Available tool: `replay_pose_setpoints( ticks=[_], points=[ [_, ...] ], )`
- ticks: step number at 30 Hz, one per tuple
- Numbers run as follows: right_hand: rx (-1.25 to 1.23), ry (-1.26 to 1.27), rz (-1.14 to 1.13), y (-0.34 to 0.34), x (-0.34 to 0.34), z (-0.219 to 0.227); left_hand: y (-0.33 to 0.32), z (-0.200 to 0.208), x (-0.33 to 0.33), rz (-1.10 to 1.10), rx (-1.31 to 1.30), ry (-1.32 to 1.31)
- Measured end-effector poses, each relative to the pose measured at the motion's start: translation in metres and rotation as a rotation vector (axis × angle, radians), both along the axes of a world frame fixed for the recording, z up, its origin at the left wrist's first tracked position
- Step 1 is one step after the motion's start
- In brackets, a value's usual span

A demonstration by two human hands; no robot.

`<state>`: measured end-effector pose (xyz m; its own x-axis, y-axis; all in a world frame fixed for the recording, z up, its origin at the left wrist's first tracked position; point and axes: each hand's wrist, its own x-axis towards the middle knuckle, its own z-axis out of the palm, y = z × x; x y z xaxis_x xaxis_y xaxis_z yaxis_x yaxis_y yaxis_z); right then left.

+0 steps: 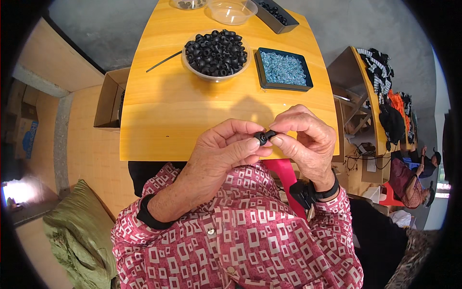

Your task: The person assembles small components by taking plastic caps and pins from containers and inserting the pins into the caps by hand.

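Small black piece [261, 138] between fingers [244, 146]

I'm in a likely workshop | beyond my hands [211, 154] [310, 144]: counter [159, 120] with bowl [215, 79] of black parts [216, 53], tray [288, 87] of blue pieces [283, 68] | far right of them: people [402, 173]

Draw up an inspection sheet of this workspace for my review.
Surface: yellow wooden table, with a small dark speck near its front edge.
Job's things: small black piece in hand, one part or two unclear; bowl heaped with black parts; dark tray of bluish bits.
Clutter: thin dark rod beside the bowl; clear container and dark bin at the far end.
Grips: left grip and right grip both pinch the black piece.
Cables: thin dark ones low at right.
Surroundings: cardboard box, green sack, fabrics, people.
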<state>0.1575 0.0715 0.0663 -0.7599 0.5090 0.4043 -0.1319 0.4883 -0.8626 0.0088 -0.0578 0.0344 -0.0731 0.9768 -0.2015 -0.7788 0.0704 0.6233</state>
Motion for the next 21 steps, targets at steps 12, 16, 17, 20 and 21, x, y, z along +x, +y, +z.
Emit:
replay_pose_setpoints(
  ticks=[12,16,17,20,21],
  points=[
    [0.14,-0.042,0.005,0.0036,0.0025,0.0065,0.0015,-0.0005,0.0002,-0.004,-0.008,0.034],
    [0.204,-0.05,0.012,0.0047,0.0028,0.0083,0.0021,-0.0035,0.0006,0.001,0.003,0.03],
    [0.204,-0.051,0.013,0.0054,0.0029,0.008,0.0023,-0.0042,0.0009,0.0,0.004,0.04],
    [0.228,-0.062,0.028,0.0071,0.0047,0.0095,0.0017,-0.0016,0.0012,-0.005,0.009,0.058],
    [0.225,-0.066,0.019,0.0074,0.0059,0.0086,0.0016,-0.0017,0.0014,-0.011,0.011,0.065]
  ],
)
